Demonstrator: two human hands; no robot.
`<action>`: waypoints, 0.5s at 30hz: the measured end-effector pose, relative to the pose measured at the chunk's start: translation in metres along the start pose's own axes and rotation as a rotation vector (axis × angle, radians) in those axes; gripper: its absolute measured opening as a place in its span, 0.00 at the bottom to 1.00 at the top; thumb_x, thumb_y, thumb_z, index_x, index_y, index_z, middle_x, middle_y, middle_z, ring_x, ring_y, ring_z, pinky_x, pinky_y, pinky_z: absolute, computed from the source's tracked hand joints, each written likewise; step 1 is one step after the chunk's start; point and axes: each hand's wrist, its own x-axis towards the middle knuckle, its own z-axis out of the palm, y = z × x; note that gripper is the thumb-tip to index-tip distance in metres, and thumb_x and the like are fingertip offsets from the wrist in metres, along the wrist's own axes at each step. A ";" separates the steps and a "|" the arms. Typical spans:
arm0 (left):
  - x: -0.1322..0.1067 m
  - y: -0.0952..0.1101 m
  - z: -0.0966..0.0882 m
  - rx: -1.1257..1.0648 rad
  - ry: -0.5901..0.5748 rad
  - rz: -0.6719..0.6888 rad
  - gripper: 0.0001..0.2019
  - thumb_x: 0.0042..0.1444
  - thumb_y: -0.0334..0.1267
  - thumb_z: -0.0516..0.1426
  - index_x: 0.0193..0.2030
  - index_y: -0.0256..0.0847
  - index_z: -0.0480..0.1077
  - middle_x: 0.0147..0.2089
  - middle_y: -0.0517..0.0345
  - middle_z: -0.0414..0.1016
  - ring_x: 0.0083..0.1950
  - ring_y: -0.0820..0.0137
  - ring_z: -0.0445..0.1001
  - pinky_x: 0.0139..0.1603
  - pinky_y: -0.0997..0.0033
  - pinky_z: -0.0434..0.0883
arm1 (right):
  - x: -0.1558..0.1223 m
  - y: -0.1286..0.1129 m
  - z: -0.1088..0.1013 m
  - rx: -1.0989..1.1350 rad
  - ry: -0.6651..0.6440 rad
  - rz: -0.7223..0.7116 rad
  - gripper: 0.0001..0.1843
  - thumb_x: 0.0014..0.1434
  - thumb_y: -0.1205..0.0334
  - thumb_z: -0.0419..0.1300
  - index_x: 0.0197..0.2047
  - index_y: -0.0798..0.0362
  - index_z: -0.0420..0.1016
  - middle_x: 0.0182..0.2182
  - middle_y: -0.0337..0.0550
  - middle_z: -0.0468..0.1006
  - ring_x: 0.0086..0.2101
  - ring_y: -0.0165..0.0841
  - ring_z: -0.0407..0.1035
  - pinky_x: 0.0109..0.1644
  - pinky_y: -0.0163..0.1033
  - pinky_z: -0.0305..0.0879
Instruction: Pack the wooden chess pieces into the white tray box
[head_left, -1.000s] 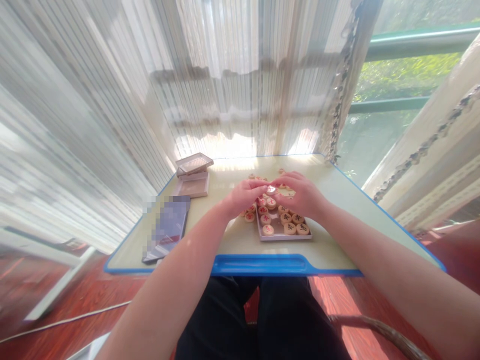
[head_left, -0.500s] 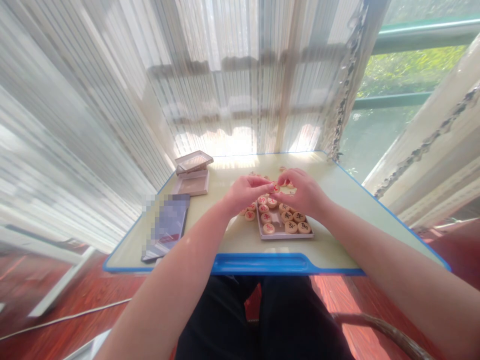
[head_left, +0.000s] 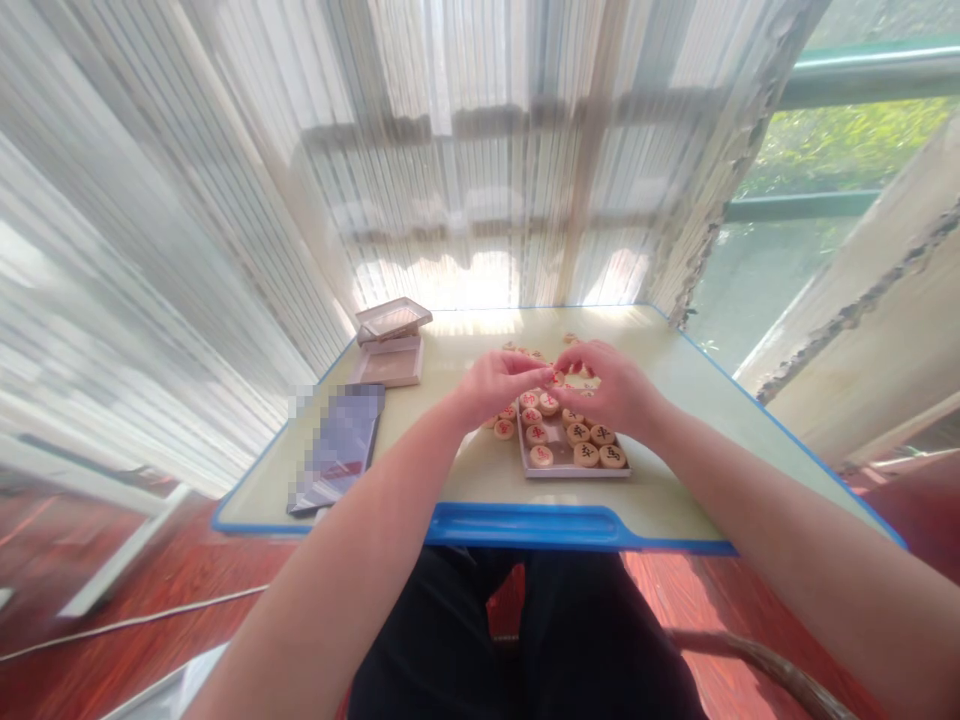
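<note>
My left hand [head_left: 501, 383] and my right hand [head_left: 611, 388] meet over the far end of a shallow pale box [head_left: 576, 473]. Between their fingertips is a round wooden Chinese chess piece [head_left: 557, 379] with red marking, mostly covered by the fingers. Both hands are closed in a pinch on it. Inside the box, red-marked pieces [head_left: 536, 435] line the left side and black-marked pieces [head_left: 577, 433] fill the right, with a bare strip between. Several loose red pieces [head_left: 504, 429] lie against the box's left side, partly under my left hand. More pieces [head_left: 570, 338] lie beyond my hands.
At the table's far left, a pale open tray [head_left: 390, 378] stands near a stacked lid [head_left: 394, 318]. A dark tablet [head_left: 341, 445] lies at the left, partly pixelated. The table [head_left: 697, 400] has a blue edge with a front groove [head_left: 525, 524]. Curtains [head_left: 480, 160] hang behind.
The view has shifted slightly, moving the scene a little to the right. My hands stay together at the piece, and more of it is now covered by my fingers.
</note>
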 end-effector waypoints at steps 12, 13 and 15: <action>0.009 -0.008 -0.011 0.111 0.398 0.051 0.11 0.51 0.42 0.57 0.31 0.37 0.76 0.28 0.57 0.77 0.31 0.72 0.71 0.35 0.73 0.66 | 0.000 -0.002 -0.016 -0.103 -0.436 0.000 0.09 0.48 0.54 0.65 0.31 0.49 0.74 0.31 0.41 0.76 0.39 0.40 0.67 0.44 0.46 0.64; 0.008 -0.007 -0.009 0.139 0.376 0.052 0.11 0.52 0.42 0.56 0.30 0.37 0.75 0.28 0.57 0.77 0.31 0.72 0.71 0.35 0.73 0.66 | -0.001 -0.002 -0.016 -0.107 -0.452 -0.003 0.09 0.48 0.55 0.65 0.32 0.49 0.74 0.30 0.41 0.76 0.39 0.40 0.67 0.43 0.46 0.64; 0.006 -0.005 -0.007 0.196 0.345 0.037 0.11 0.52 0.41 0.56 0.29 0.37 0.75 0.28 0.57 0.77 0.31 0.72 0.71 0.33 0.74 0.65 | -0.002 -0.003 -0.015 -0.119 -0.480 -0.015 0.08 0.49 0.54 0.64 0.32 0.48 0.75 0.28 0.41 0.76 0.39 0.40 0.67 0.42 0.45 0.64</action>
